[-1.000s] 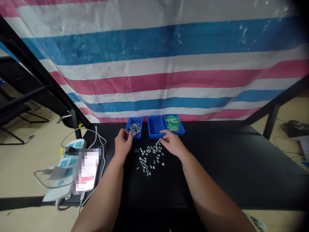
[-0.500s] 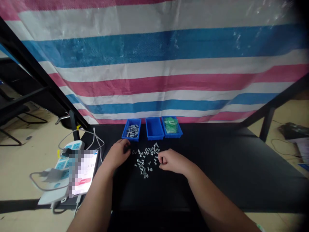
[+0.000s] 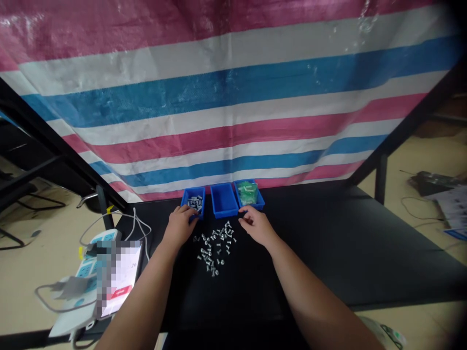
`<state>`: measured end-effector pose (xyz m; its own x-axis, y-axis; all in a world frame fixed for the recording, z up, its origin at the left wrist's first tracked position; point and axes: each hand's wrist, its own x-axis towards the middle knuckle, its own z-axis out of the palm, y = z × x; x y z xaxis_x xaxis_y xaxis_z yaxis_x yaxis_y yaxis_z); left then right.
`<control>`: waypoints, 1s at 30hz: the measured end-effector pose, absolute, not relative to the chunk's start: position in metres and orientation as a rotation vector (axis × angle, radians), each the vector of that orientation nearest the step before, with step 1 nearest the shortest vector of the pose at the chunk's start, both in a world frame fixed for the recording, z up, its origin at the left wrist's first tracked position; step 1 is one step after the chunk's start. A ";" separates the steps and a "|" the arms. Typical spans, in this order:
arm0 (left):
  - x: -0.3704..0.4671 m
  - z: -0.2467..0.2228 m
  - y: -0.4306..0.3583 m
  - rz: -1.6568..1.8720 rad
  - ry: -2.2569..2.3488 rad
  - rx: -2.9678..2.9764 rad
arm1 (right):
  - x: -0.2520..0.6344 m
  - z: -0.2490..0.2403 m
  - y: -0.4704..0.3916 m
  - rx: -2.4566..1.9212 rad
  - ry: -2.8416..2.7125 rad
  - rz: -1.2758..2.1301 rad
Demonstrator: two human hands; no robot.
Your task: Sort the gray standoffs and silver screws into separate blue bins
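Observation:
My left hand [image 3: 180, 224] is at the front edge of the left blue bin [image 3: 193, 190], its fingers apart and reaching over the rim. Small dark and silvery cylindrical parts [image 3: 195, 202] lie in that bin. My right hand [image 3: 255, 224] is open just in front of the right blue bin [image 3: 260, 204], which holds green-and-clear plastic packets [image 3: 247, 192]. Between these two stands the middle blue bin [image 3: 224, 200], with nothing visible in it. Loose silvery screws [image 3: 208, 253] are scattered on the black table [image 3: 310, 243] between and below my hands.
At the left lie a white power strip [image 3: 80, 272] with plugs and cables, and a lit phone or tablet [image 3: 122, 277]. A striped tarp [image 3: 229, 107] hangs behind the bins. Black frame bars [image 3: 380, 180] slope down at both sides.
My left hand has moved up onto the left bin's edge. My right hand has moved away from the screws, up towards the right bin, and its fingers have opened. The camera view has shifted.

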<state>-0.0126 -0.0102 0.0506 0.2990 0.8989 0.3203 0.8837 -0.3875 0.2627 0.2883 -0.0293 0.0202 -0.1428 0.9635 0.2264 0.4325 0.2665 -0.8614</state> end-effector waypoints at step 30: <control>-0.013 0.045 -0.013 0.846 1.837 2.305 | 0.275 0.007 -0.030 -1.253 -1.680 0.869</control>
<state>-0.0131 -0.0130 0.0450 0.1313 0.9202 0.3688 0.8785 -0.2804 0.3868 0.2754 -0.0302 0.0073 -0.1416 0.9652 0.2199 0.3788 0.2581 -0.8888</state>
